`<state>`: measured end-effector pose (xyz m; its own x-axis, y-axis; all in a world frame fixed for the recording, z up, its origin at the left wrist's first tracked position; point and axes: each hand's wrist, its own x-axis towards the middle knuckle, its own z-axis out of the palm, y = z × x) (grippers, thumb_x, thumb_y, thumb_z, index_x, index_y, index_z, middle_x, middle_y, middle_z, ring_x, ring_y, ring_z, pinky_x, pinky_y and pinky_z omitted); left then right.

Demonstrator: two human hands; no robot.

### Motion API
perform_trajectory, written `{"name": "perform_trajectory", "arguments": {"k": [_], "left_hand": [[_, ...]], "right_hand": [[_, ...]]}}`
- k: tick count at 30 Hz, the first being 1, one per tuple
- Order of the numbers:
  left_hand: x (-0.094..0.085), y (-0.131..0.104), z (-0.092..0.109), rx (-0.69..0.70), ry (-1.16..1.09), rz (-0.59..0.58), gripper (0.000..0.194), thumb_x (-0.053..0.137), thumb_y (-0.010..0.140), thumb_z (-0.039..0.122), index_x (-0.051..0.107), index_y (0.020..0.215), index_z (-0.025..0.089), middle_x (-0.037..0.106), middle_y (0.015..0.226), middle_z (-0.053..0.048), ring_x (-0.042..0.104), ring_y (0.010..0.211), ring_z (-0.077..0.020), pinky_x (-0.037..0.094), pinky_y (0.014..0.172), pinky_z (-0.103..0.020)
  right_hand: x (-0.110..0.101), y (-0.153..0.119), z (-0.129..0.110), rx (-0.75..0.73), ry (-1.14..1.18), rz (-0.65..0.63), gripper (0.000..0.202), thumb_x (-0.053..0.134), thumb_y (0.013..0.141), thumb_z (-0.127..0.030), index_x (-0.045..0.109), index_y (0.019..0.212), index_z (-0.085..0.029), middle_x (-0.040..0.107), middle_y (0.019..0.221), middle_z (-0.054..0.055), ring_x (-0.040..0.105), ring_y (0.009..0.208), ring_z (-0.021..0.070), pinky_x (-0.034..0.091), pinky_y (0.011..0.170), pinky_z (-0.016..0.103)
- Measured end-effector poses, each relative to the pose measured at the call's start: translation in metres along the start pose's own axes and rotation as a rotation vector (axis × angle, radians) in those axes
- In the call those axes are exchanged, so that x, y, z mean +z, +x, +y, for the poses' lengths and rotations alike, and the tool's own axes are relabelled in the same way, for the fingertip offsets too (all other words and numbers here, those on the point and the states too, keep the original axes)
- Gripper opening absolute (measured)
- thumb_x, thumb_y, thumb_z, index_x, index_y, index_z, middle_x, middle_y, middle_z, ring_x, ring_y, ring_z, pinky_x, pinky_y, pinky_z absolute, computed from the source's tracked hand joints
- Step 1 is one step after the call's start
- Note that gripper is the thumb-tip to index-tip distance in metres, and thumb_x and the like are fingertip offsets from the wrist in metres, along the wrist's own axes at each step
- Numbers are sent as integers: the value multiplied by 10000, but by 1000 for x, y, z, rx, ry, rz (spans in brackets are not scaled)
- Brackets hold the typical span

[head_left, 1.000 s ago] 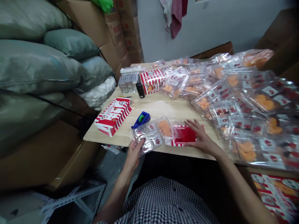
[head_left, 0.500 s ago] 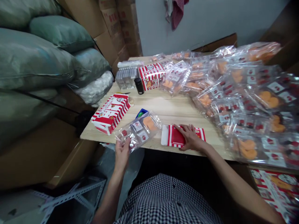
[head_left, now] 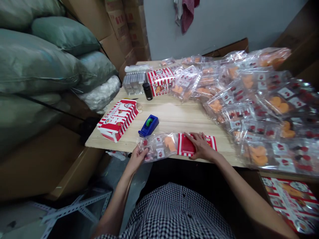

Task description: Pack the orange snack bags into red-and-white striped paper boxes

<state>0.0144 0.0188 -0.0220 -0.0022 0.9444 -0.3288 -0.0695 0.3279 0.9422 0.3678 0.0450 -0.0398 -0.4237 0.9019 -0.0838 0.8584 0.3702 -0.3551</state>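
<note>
My left hand point(head_left: 136, 159) pinches the left end of a clear plastic packet point(head_left: 159, 146), which shows orange pieces, small white printed squares and red pieces inside. The packet's right end overlaps the left end of a flat red-and-white carton point(head_left: 184, 145) at the table's front edge. On that carton lies my right hand point(head_left: 203, 148), fingers spread, pressing it to the wood; the palm covers part of the print. Just behind the packet is a blue tape dispenser point(head_left: 149, 126) with a green roll.
A stack of flat striped cartons point(head_left: 118, 118) lies at the left. At the back are a standing striped carton point(head_left: 161, 80), a black bottle point(head_left: 148, 91) and clear plastic trays point(head_left: 134, 83). Filled packets point(head_left: 259, 126) cover the table's right side. Large sacks point(head_left: 37, 63) pile up at far left.
My left hand has moved the packet right and toward me, so its end now covers the carton's white left end. The tape dispenser has come into full view. My right hand stays on the carton.
</note>
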Motion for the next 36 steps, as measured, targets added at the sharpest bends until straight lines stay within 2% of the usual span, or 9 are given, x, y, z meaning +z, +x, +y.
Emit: {"name": "perform_trajectory", "arguments": {"k": [5,9,17,19,22,25,27,32,36], "left_hand": [[-4,14,13,-73,7,-160,540,855,675,382,700,1129,133,761,962,-95,705,788,-216,556,720,-303],[0,27,16,-121,15,-264,579,859,673,358,696,1193,161,762,1006,-88,710,843,-226,545,762,-309],[8,40,2,-152,24,-313,542,837,705,322,693,1209,187,753,979,-77,694,794,-192,510,684,-254],[17,42,0,-145,34,-331,548,831,709,319,689,1221,187,753,985,-79,691,777,-188,498,665,-244],[42,46,-5,-111,39,-350,556,833,693,302,687,1212,167,743,1016,-85,679,800,-186,500,686,-246],[68,51,-10,-61,43,-317,549,822,695,299,668,1205,163,730,1015,-74,663,824,-177,513,713,-253],[74,54,-10,-41,56,-302,547,824,696,308,661,1197,162,730,993,-69,663,818,-171,519,711,-252],[58,57,-2,-18,109,-251,582,795,741,394,641,1240,138,758,915,-96,693,745,-192,519,651,-266],[54,58,6,36,152,-244,511,784,732,428,723,1128,110,778,869,-103,697,687,-221,518,638,-291]], "right_hand": [[2,-1,2,-49,11,-14,1283,820,555,-373,107,1616,-256,392,1496,207,325,1420,449,64,1177,658],[4,-1,8,-86,7,-23,1294,831,546,-373,114,1615,-243,379,1505,205,304,1435,436,50,1190,634],[3,-2,14,-76,13,-40,1275,833,554,-389,134,1612,-263,349,1541,208,264,1457,448,46,1181,653],[2,-1,13,-102,14,-49,1264,842,553,-380,155,1609,-276,349,1550,201,257,1462,450,38,1185,648],[2,1,9,-128,8,-62,1259,861,544,-352,189,1605,-269,356,1542,206,271,1457,441,42,1192,636],[1,1,10,-96,17,-61,1284,859,540,-350,157,1612,-261,359,1535,204,283,1448,446,60,1184,651],[1,0,13,-82,30,-38,1275,847,551,-355,146,1613,-267,354,1536,194,278,1453,437,58,1189,643],[1,-4,15,-73,41,-28,1247,834,560,-365,166,1609,-274,357,1528,194,275,1460,428,49,1192,632],[2,-3,3,-62,48,-8,1225,836,564,-366,194,1603,-271,362,1517,207,284,1451,433,45,1185,647]]}}
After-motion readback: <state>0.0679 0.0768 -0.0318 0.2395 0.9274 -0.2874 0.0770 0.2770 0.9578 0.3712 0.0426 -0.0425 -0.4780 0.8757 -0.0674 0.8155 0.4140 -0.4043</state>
